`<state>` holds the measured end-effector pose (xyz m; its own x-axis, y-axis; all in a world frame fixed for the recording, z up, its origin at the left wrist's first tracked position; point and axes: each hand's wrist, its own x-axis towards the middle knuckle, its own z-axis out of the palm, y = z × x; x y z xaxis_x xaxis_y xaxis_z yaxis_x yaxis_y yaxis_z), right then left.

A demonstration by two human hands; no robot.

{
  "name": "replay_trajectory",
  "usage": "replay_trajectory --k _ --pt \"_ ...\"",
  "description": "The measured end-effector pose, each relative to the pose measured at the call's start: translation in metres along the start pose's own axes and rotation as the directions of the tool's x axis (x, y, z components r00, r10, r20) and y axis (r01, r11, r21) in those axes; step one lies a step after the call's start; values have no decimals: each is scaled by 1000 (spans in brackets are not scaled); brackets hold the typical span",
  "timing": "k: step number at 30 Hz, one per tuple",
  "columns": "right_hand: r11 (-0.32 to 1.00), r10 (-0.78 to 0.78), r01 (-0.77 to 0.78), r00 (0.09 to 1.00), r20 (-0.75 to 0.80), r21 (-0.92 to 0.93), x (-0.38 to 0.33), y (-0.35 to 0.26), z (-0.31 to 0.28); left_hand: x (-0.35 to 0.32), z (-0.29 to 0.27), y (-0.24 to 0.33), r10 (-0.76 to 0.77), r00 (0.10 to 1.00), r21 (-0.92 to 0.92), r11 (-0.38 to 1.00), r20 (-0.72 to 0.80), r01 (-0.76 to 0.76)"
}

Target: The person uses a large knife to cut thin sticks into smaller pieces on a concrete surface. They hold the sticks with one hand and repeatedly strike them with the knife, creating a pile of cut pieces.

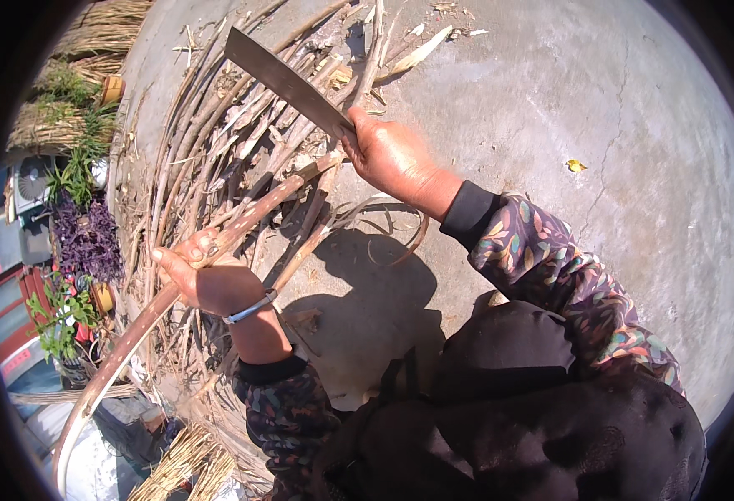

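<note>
My left hand [212,282], a silver bracelet at its wrist, is closed around a long brown branch [262,204]. The branch slants from the lower left up to an end near my right fist, with pale nicks along its bark. My right hand [392,159] is closed on a machete [287,83]. Its handle is hidden in the fist, and the broad dark blade points up and left over the woodpile, just beyond the branch's upper end. Whether the blade touches any wood, I cannot tell.
Cut branches and split sticks lie in a pile [208,142] beyond and beside my left hand. Concrete ground [650,167] stretches right, with a yellow leaf [576,166]. Purple-leaved plants [89,238] and straw bundles [91,33] line the left. A curled bark strip [417,238] lies below my right wrist.
</note>
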<state>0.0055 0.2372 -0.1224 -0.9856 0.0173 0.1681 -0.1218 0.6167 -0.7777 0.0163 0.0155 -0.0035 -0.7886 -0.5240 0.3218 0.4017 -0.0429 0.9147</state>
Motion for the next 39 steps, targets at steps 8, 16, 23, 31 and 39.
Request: replay_trajectory --k 8,16,23,31,39 --pt "992 117 -109 986 120 -68 -5 16 2 -21 -8 -21 -160 985 29 986 -70 163" --pt "989 142 -142 990 6 -34 0 18 -19 -5 -10 -21 -143 987 134 979 -77 152" --pt "947 321 -321 946 50 -21 -59 60 -9 -12 20 3 -130 974 23 992 184 128" --pt "924 372 -362 926 68 -125 -102 50 -48 -68 67 -17 -48 905 -35 997 423 69" --pt "976 217 -218 974 -65 -8 -103 41 -76 -60 44 -18 -96 821 -9 992 563 123"
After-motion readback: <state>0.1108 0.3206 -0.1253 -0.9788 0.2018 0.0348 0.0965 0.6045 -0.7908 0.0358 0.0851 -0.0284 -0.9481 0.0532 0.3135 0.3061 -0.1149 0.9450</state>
